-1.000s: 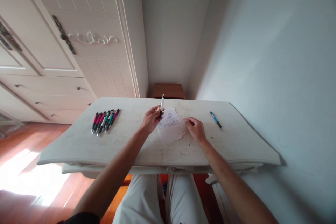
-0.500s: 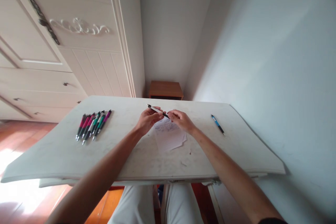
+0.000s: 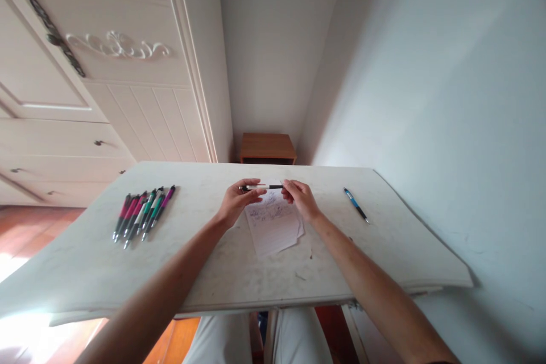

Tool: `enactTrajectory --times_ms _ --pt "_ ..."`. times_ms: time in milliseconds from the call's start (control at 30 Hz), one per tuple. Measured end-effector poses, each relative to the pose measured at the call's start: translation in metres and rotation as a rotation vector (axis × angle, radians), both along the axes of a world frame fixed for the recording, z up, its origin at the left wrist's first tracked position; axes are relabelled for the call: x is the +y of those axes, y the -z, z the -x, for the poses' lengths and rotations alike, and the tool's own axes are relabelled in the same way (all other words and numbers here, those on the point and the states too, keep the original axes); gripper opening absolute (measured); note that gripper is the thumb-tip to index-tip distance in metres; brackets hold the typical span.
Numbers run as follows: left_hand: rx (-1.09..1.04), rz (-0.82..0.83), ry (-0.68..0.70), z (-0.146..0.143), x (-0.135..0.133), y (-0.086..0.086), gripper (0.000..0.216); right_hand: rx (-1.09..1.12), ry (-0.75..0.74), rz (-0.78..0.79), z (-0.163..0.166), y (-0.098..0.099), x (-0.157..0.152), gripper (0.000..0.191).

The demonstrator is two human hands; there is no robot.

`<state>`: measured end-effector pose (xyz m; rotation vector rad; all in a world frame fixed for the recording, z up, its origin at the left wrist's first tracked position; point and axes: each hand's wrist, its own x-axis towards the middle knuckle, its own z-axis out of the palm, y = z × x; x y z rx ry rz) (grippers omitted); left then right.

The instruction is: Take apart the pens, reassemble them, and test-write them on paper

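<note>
A white pen with a black grip [image 3: 274, 186] is held level above the paper, between my two hands. My left hand [image 3: 234, 202] has thumb and fingers closed round its white barrel near the black clicker end. At the other end, the fingertips of my right hand [image 3: 303, 198] pinch the black grip, and they hide the pen's tip. Beneath the hands lies a small stack of paper sheets [image 3: 275, 232], its upper part covered with blue scribbles.
Several pens in pink, green, white and purple [image 3: 139, 213] lie side by side on the left of the white table [image 3: 200, 278]. A blue pen [image 3: 356, 205] lies on the right. Beyond stand a brown wooden box-like piece [image 3: 268, 147] and a white cabinet [image 3: 149, 108].
The pen has turned from slanting down to the right to nearly level. My right hand has shifted slightly right, and more of the scribbled paper shows.
</note>
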<state>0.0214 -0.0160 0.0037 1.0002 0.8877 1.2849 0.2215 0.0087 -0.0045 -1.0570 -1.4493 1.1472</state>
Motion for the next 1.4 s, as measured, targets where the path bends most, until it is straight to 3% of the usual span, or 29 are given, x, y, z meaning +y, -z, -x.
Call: enactTrajectory --times_ms 167,367,1067,1267,1400 --pt "0.082 -0.044 -0.102 0.005 0.008 0.005 0.047 0.029 0.115 -0.029 -0.004 0.000 0.001 0.043" --pt "0.221 -0.080 -0.103 0.009 0.012 0.006 0.048 -0.044 0.142 -0.089 -0.010 0.003 0.004 0.045" --pt "0.683 -0.256 -0.241 0.008 0.005 0.004 0.030 -0.098 0.099 -0.138 -0.017 0.009 0.008 0.046" --pt "0.731 -0.210 -0.331 0.008 0.003 0.001 0.055 -0.195 0.035 -0.194 -0.011 0.004 0.000 0.047" --pt "0.710 -0.209 -0.337 0.008 0.004 0.000 0.056 -0.171 0.039 -0.180 -0.007 0.006 0.000 0.047"
